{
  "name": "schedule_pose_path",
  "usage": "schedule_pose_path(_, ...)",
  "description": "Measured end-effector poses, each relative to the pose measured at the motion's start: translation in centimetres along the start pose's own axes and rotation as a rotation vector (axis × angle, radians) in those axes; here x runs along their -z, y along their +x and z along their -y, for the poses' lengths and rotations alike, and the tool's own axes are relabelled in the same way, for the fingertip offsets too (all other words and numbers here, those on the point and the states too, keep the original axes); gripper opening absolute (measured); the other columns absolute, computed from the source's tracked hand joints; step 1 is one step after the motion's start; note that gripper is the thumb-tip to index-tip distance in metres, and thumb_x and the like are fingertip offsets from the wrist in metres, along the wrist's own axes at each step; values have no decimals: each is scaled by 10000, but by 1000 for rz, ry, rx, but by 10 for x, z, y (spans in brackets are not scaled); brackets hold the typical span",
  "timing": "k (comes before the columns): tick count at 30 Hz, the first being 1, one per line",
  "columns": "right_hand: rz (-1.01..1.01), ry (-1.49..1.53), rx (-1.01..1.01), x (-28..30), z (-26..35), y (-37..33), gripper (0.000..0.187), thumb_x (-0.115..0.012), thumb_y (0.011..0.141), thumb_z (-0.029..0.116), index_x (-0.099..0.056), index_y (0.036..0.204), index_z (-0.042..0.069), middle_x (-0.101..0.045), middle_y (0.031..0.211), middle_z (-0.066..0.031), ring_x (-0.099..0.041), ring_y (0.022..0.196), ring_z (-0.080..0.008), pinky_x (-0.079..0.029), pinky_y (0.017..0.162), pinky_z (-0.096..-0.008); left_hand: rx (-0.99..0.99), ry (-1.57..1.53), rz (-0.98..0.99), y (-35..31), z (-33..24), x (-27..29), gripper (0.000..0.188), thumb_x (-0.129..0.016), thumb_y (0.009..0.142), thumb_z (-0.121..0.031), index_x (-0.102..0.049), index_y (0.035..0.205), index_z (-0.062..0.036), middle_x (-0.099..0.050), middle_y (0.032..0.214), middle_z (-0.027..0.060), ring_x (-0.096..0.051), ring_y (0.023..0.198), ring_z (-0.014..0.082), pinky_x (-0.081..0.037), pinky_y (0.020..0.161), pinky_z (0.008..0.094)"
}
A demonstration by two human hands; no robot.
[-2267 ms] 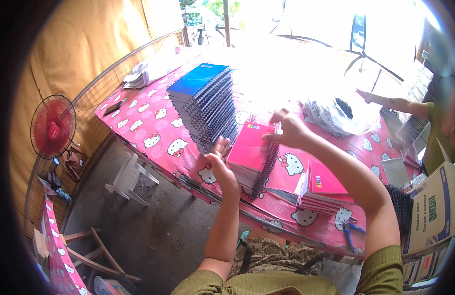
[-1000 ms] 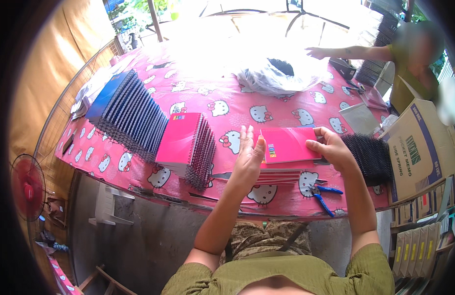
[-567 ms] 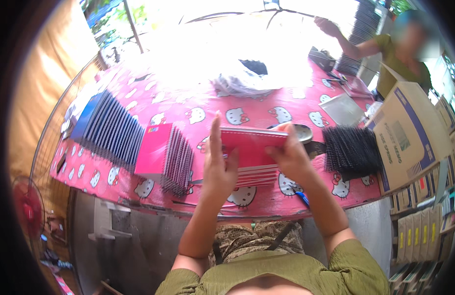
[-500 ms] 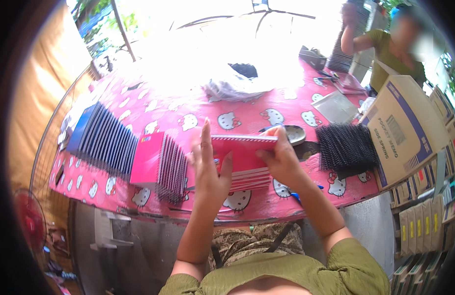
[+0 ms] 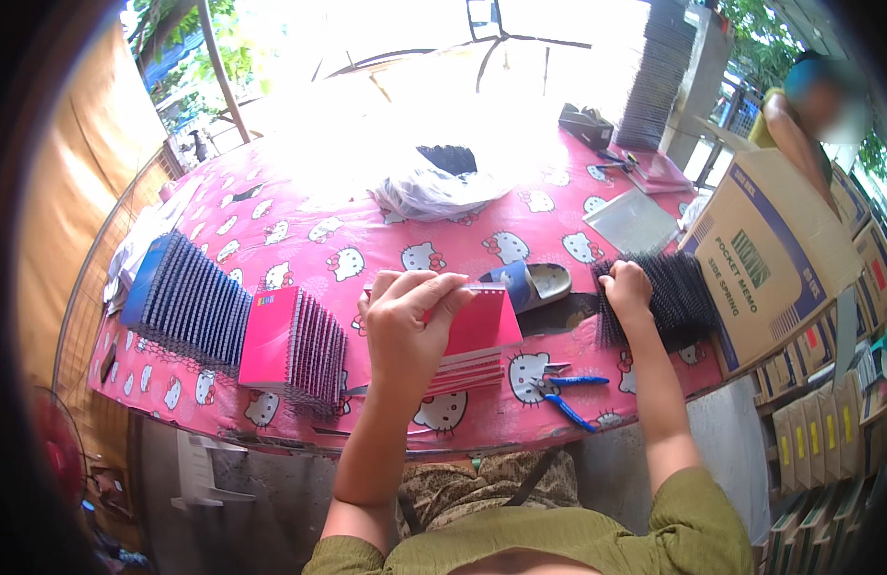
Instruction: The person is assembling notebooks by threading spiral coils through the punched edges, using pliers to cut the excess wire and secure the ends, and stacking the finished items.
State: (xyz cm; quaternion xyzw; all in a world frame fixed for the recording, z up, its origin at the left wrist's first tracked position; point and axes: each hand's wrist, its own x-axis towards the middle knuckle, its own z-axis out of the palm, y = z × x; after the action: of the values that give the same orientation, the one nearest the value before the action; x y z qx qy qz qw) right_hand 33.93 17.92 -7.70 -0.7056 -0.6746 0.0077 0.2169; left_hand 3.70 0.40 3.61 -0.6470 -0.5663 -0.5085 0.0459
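The left hand [image 5: 405, 321] was clamped over the top edge of a pink-covered unbound notebook [image 5: 474, 326], standing it on a low pile of like books [image 5: 463, 372] near the table's front edge, while the right hand [image 5: 627, 286] closed on a heap of black wire spiral bindings [image 5: 669, 297] toward the right edge. It looked like the binding step, the next move calling for one spiral drawn free and brought to the cover's punched edge. At the right corner, a brown cardboard box [image 5: 769, 254] stood open, its contents hidden; blue-handled pliers [image 5: 563, 395] lay by the pile.
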Motion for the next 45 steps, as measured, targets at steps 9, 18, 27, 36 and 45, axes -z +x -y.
schedule_pose_path(9,-195,443,502,57,70,-32,195,-713,782,20,-723,977,15,-664,856,-150,-646,751,-226,-509,668,-315,59,-7,-20,-4,-4,-3,213,-787,740,-252,-752,890,-105,-680,847,7,-554,875,178,-423,819,362)
schedule_pose_path(18,77,884,719,110,131,-71,229,-770,733,5,-724,954,45,-646,871,-29,-574,763,-89,-455,641,-223,66,-10,-20,-5,-6,-5,182,-768,752,-280,-752,853,-130,-642,813,-15,-533,887,189,-373,838,361)
schedule_pose_path(27,495,1010,538,118,139,-69,213,-702,821,50,-646,1026,34,-629,882,-47,-581,765,-121,-468,637,-277,57,42,-50,-6,-8,-5,183,-780,739,-241,-746,866,-113,-662,831,-16,-538,871,175,-380,820,364)
schedule_pose_path(36,77,611,850,125,159,-82,204,-711,819,163,-603,949,50,-588,846,-105,-614,739,-278,-486,631,-382,129,-16,-7,-10,-5,-5,193,-759,748,-189,-712,932,-155,-660,900,-35,-551,967,192,-351,893,509)
schedule_pose_path(45,13,598,838,122,168,-86,140,-687,815,150,-588,887,83,-614,825,-70,-636,737,-280,-494,608,-400,131,-25,5,-11,-1,-6,180,-762,741,-175,-703,910,-162,-665,912,-47,-558,960,186,-342,904,516)
